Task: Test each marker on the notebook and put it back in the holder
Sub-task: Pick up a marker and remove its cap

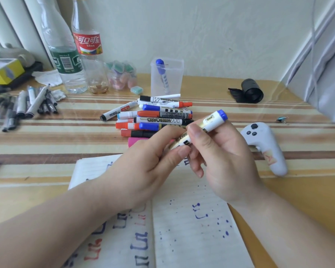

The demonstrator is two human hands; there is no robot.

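Centrally, my right hand [226, 163] pinches the blue-tipped marker [213, 120] at mid-barrel, thumb on top and fingers curled beneath. My left hand [143, 167] grips its lower end, which is hidden in the fingers. The marker tilts up to the right, its blue end clear of both hands, above the open notebook [191, 229]. Behind the marker pile [159, 117] stands the holder [174, 78], one blue pen [161, 74] inside.

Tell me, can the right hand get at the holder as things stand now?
Probably yes. The right hand grips a marker together with the left hand, but only the low marker pile lies before the holder, whose top is open.
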